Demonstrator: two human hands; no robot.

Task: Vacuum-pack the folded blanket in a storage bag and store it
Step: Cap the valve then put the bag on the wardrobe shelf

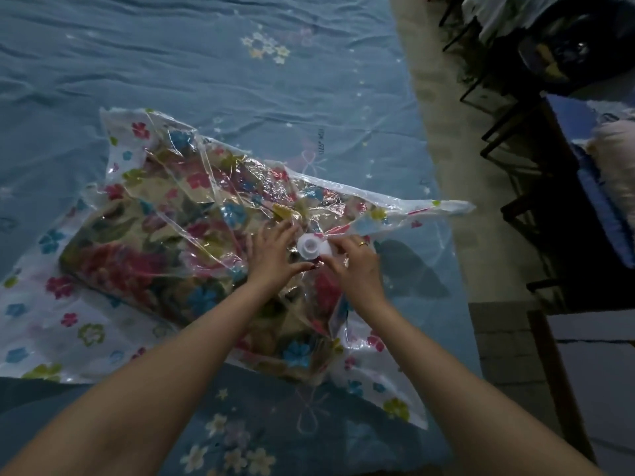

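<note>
Clear plastic printed with small bright flowers forms a large storage bag (86, 324) lying flat on a blue bedsheet (206, 63). Inside the bag, filling its middle, sits a folded blanket (165, 235) with a bold floral pattern in red, blue, green and cream. The plastic over the blanket is loose and wrinkled, with shiny creases, and one corner of the bag sticks out to the right past the edge of the sheet.

A round white valve (307, 248) stands on top of the bag, near the middle of the picture. Its white cap (325, 249) is open and tipped to the right, just beside the valve.

Two bare forearms reach in from the bottom of the picture. The left hand (275, 255) rests on the plastic just left of the valve, fingers spread and straight, pressing the bag down. The right hand (354, 262), wearing a gold ring (363, 243), has its fingers curled, pinching the cap.

To the right of the bed runs a pale floor (481, 187), with dark furniture (536, 207) beyond it.
</note>
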